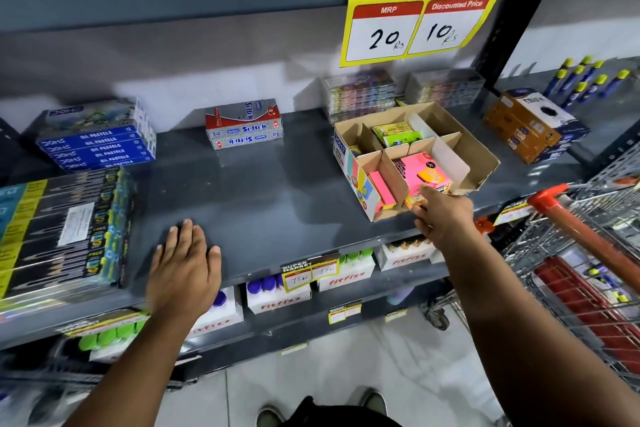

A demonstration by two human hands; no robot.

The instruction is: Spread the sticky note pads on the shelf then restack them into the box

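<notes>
1. Your left hand (pixel 185 265) lies flat on the grey shelf (pixel 263 191), palm down, fingers spread slightly and gripping nothing.
2. Your right hand (pixel 441 215) reaches forward to the near edge of the cardboard box (pixel 479 152). Its fingertips are at the pads in the front compartment, but whether they pinch one or only touch it cannot be told: the hand hides the contact.
3. Right at your right fingertips sits a pink sticky note pad (pixel 420 166) with an orange label, lying tilted in the front middle compartment.
4. Just left of your right hand, in the neighbouring front compartment, a slim stack of pink and yellow-green pads (pixel 379 189) stands on edge.
5. Farther beyond your right hand, in a rear compartment of the same box, are green pads (pixel 394 133).
6. The shelf between your two hands is bare, with no pads spread on it.
7. Well beyond your left hand are the red and silver boxes (pixel 244 126). To the left of that hand, a pile of dark flat packs (pixel 62 232) lies nearer and a stack of blue oil pastel boxes (pixel 98 144) farther back.
8. To the right of your right forearm stands a shopping cart (pixel 585 246) with a red handle.
9. Above the box hangs a price sign (pixel 420 21) reading 20 and 10.
</notes>
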